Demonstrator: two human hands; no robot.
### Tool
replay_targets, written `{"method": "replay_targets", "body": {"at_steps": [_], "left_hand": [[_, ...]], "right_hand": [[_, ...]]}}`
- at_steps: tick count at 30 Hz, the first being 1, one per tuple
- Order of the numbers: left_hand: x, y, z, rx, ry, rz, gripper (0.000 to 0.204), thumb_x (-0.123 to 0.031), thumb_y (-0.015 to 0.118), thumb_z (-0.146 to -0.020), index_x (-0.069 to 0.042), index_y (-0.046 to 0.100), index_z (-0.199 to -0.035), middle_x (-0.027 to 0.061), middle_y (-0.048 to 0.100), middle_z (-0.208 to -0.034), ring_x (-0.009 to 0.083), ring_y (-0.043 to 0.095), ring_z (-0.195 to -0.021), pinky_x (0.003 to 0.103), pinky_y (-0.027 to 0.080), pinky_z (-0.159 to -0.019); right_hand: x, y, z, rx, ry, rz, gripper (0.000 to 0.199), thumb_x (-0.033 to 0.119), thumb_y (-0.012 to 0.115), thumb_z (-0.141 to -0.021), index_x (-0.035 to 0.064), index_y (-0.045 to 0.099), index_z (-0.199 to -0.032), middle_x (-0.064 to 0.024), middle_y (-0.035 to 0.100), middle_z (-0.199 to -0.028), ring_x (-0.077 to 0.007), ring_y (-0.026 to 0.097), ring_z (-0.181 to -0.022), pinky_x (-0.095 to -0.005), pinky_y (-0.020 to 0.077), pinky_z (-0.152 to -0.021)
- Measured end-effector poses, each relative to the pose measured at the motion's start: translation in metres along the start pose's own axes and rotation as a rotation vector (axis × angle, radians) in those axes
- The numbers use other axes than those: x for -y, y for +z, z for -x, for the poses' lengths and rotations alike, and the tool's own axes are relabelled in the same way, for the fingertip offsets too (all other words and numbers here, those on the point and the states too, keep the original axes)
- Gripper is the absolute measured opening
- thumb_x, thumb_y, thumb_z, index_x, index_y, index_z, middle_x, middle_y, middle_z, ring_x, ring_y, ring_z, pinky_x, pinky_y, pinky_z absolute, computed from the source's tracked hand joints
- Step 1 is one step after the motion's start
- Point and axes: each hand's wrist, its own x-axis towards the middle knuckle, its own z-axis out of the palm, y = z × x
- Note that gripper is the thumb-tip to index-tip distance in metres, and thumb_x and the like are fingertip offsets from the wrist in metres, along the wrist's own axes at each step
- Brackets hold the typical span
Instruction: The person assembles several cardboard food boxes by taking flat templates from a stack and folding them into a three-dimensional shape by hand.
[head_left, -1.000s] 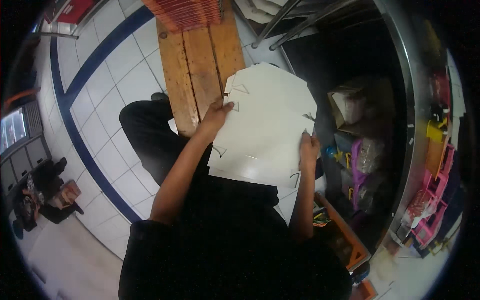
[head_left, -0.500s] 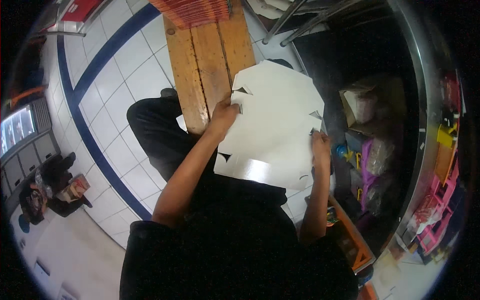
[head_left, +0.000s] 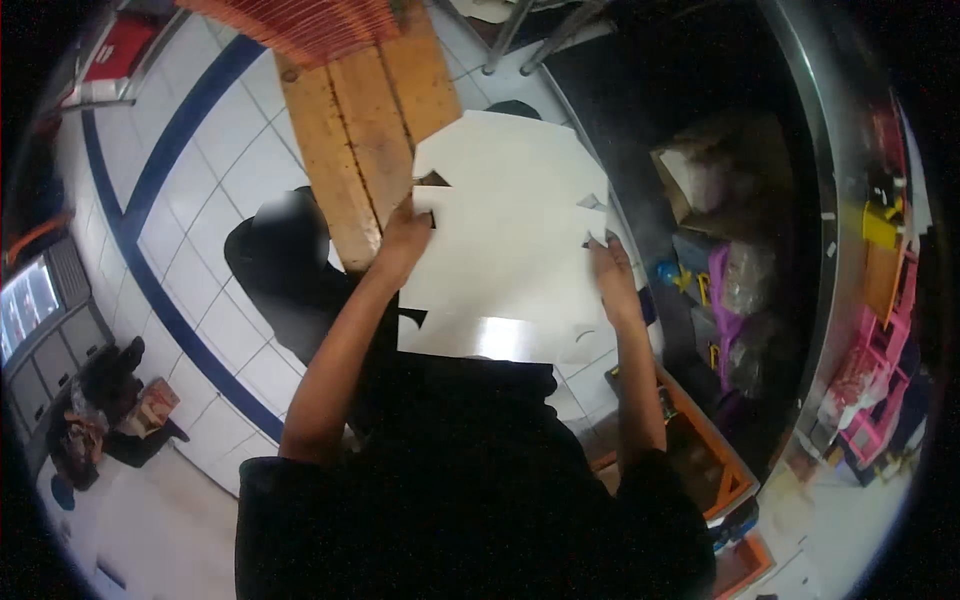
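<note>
Shifted leftward in view since the earlier frame, along with the worn orange-brown wooden plank bench (head_left: 360,110), and turned more level: broad, glossy white card-like sheet (head_left: 500,240) with clipped far corners.

Pinched at its left edge by the bare left hand (head_left: 404,240), thumb uppermost beside a small dark notch, and at its right edge by the bare right hand (head_left: 615,275), close to another notch; fingers underneath hidden, so cannot tell how far spread. Held out flat before the black-clothed torso (head_left: 470,500), beside the bench's near end, well apart from the ridged orange-red stack (head_left: 320,30) at the far end. Already cut, judging by angular notches along both sides; no raised fold visible, not yet set down. Unclear whether single or layered.
</note>
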Motion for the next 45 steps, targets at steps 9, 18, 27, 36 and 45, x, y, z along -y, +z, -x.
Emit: {"method": "replay_targets", "body": {"at_steps": [9,18,27,36,45], "left_hand": [[-0.004,-0.005,-0.019,0.078,-0.09,-0.258,0.049,-0.008,0.039,-0.1,0.006,0.04,-0.147,0.0182,0.058,-0.134,0.026,0.061,-0.118,0.037,0.05,-0.103],[0.011,-0.053,0.001,0.002,0.165,-0.214,0.055,-0.001,0.05,-0.091,0.002,0.048,-0.145,0.0228,0.062,-0.131,0.0328,0.063,-0.119,0.04,0.051,-0.1],[-0.052,-0.049,0.018,0.55,0.934,-1.386,0.051,-0.012,0.07,-0.08,-0.002,0.065,-0.13,0.0177,0.062,-0.138,0.0331,0.056,-0.134,0.045,0.044,-0.116],[-0.08,-0.037,-0.034,0.6,0.376,-0.916,0.043,-0.019,0.074,-0.085,-0.001,0.067,-0.124,0.018,0.069,-0.122,0.033,0.065,-0.116,0.043,0.051,-0.102],[-0.077,-0.027,-0.075,0.457,0.018,-0.774,0.068,-0.039,0.075,-0.094,-0.004,0.049,-0.146,0.0154,0.064,-0.137,0.0271,0.06,-0.126,0.04,0.046,-0.108]], "right_hand": [[0.025,-0.041,0.024,0.228,-1.038,1.424,0.069,0.003,0.064,-0.086,0.0049,0.044,-0.152,-0.0205,0.041,-0.158,-0.0346,0.037,-0.149,-0.0478,0.033,-0.123],[0.029,-0.033,0.008,0.483,-1.214,1.209,0.046,0.006,0.057,-0.093,0.0055,0.06,-0.14,-0.0107,0.05,-0.155,-0.0257,0.047,-0.144,-0.042,0.0411,-0.121],[0.056,-0.034,0.019,0.623,-0.865,0.98,0.056,0.006,0.065,-0.085,0.0061,0.059,-0.141,-0.0132,0.055,-0.15,-0.0277,0.048,-0.144,-0.0441,0.0406,-0.12],[0.048,-0.036,-0.023,0.432,-0.576,0.539,0.039,0.026,0.077,-0.092,0.0006,0.07,-0.12,-0.0126,0.076,-0.112,-0.0224,0.071,-0.102,-0.0356,0.0536,-0.093],[0.062,-0.024,-0.055,0.42,-0.164,0.303,0.051,0.03,0.084,-0.089,0.0013,0.066,-0.127,-0.0101,0.073,-0.114,-0.0188,0.066,-0.108,-0.0342,0.0528,-0.096]]}}
